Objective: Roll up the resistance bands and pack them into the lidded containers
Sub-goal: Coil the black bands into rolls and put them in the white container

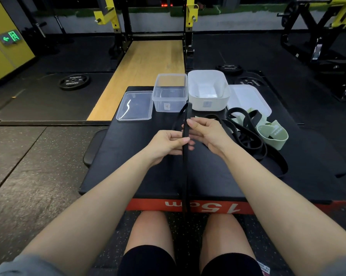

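Note:
A long black resistance band (185,172) runs from the far containers toward me and hangs over the front edge of the black padded box (128,166). My left hand (167,145) pinches it between thumb and fingers. My right hand (207,134) holds the same band just beyond, fingers curled round it. A clear plastic container (170,94) and a white container (208,90) stand open at the far edge. More black bands (245,134) and pale green bands (272,133) lie in a heap at the right.
A clear lid (135,105) lies left of the clear container, and a white lid (249,98) lies right of the white one. A wooden platform (146,70) and a yellow-and-black rack stand behind. Weight plates (74,81) lie on the floor.

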Available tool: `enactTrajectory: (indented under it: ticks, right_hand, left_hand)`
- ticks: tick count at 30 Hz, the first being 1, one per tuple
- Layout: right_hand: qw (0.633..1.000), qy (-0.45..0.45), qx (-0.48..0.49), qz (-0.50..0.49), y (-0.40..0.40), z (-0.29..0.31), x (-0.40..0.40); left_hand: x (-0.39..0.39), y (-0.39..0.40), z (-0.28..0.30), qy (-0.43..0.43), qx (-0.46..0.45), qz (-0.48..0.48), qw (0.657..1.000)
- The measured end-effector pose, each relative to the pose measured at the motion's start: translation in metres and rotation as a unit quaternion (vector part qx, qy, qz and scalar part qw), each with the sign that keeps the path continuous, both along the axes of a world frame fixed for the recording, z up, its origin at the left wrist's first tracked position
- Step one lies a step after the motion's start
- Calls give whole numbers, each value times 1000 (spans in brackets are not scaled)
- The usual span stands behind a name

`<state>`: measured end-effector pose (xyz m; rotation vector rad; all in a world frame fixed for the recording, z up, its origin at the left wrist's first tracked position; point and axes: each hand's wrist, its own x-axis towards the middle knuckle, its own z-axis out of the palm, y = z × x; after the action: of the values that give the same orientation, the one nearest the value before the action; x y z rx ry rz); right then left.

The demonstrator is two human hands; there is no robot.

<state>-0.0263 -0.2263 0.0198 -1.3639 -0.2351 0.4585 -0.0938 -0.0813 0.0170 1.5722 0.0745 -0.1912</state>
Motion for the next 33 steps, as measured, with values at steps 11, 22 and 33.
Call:
enactTrajectory:
  ticks: [11,22,33]
  right_hand:
    - [992,43,-87,85,-15,-37,-22]
    - [995,6,-91,40,-8,-36,-25]
    - [999,31,-30,-6,-4,-17,-9]
  left_hand:
    - [26,8,14,-1,-18,68,998]
    - [36,6,24,12,-55,106,993]
    - [-4,15,-23,101,-10,-61,993]
